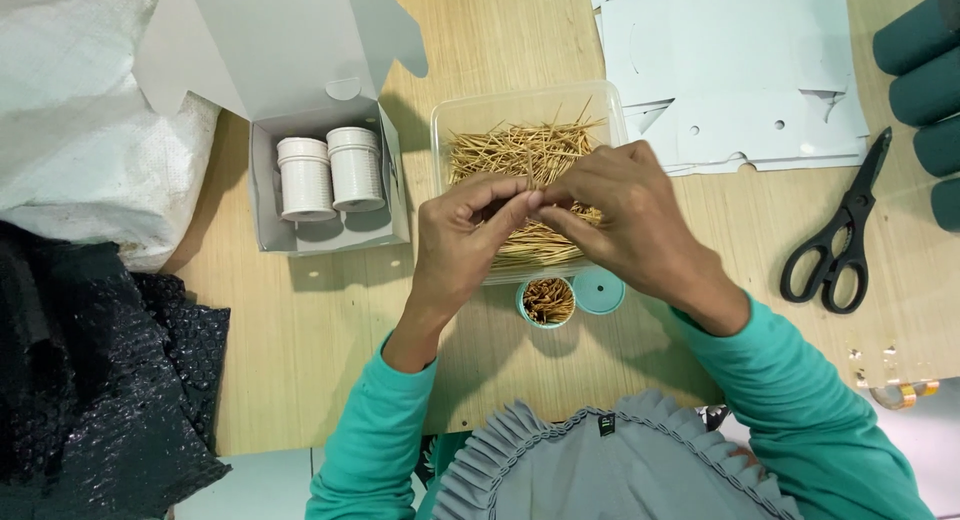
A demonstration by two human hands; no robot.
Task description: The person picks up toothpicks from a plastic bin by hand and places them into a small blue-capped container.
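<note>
Right now my fingertips [527, 198] meet, both hands pinched together on a thin bunch of wooden toothpicks [520, 152]. My left hand [462, 235] and right hand [625, 215] hover over a clear plastic tub [452, 115] heaped with pale, slender sticks. At six o'clock from my hands stands a small round teal container [548, 301] packed with sticks, its flat lid [599, 291] just beside it. At nine o'clock an open grey cardboard box [300, 40] holds two ribbed white canisters [331, 172]. At three o'clock lie black-handled scissors [838, 238]; flat grey card cutouts [735, 70] sit at one o'clock.
</note>
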